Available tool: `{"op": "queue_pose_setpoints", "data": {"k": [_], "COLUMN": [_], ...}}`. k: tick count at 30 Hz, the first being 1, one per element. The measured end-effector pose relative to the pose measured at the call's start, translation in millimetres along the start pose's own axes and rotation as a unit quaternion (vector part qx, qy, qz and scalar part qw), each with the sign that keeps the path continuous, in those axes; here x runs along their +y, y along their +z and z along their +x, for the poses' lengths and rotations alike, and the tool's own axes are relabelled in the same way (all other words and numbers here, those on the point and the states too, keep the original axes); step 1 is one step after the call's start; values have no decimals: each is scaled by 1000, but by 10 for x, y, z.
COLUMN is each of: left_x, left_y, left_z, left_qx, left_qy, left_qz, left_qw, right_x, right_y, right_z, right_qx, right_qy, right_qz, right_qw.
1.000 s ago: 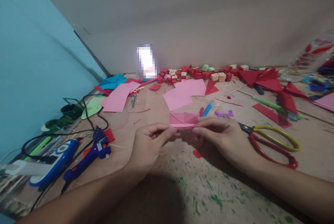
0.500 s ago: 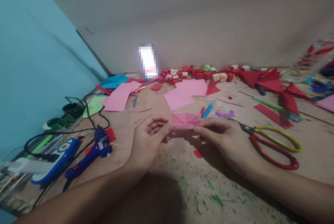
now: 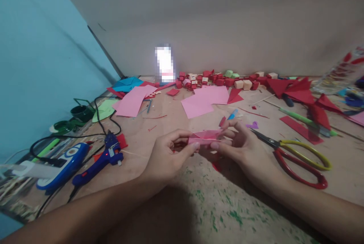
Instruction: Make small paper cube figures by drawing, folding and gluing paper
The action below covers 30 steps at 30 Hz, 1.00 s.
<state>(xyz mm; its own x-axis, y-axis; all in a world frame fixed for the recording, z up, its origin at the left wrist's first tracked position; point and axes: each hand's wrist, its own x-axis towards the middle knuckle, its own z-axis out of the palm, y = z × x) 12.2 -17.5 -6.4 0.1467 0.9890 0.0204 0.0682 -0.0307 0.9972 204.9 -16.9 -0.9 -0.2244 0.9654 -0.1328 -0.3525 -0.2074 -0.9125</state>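
Between my hands, above the table, is a small folded piece of pink paper (image 3: 205, 138) with creased flaps, its long side running left to right. My left hand (image 3: 170, 151) pinches its left end between thumb and fingers. At the other end, my right hand (image 3: 241, 141) holds the paper with its thumb low at the near edge and the fingers bent around the far side. Scissors (image 3: 277, 144) with one yellow and one red handle lie just right of my right hand. A blue pen-like stick (image 3: 232, 114) lies behind that hand, partly hidden.
Pink sheets (image 3: 199, 102) lie behind my hands, before a row of small red and cream paper blocks (image 3: 224, 81). A blue glue gun (image 3: 105, 157) and a blue-and-white power strip (image 3: 64, 168) with black cords are at left. A bright phone (image 3: 165, 64) leans on the wall.
The pink paper has tilted, so its creased inner face shows less. My right fingers have lifted and shifted along its far side. The view has moved slightly.
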Motion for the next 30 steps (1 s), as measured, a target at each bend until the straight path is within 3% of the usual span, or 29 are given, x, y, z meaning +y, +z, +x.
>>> {"op": "queue_pose_setpoints", "data": {"k": [3,6,12,18,23,30], "left_x": [6,7,-34,-63,-38,-11], "left_y": [2,6,21,12,18,-1], "left_z": [-17,-12,2,-79,-99,-117], "left_qx": [11,10,-14,-9,-17,-34], "left_qy": [32,48,-33,34,96,103], "left_qz": [38,-6,-140,-35,-13,14], "left_qw": [999,999,989,999,995,994], "right_x": [-37,-70,-69,-58,-116,-118], "right_y": [0,5,23,54,105,99], "right_z": [3,-6,-13,-37,-58,-97], "right_qx": [-19,-38,-23,-26,-45,-56], "right_qy": [25,22,-8,-40,-101,-110], "right_qz": [-69,-170,-286,-308,-369,-380], "right_qw": [997,984,958,950,923,917]}}
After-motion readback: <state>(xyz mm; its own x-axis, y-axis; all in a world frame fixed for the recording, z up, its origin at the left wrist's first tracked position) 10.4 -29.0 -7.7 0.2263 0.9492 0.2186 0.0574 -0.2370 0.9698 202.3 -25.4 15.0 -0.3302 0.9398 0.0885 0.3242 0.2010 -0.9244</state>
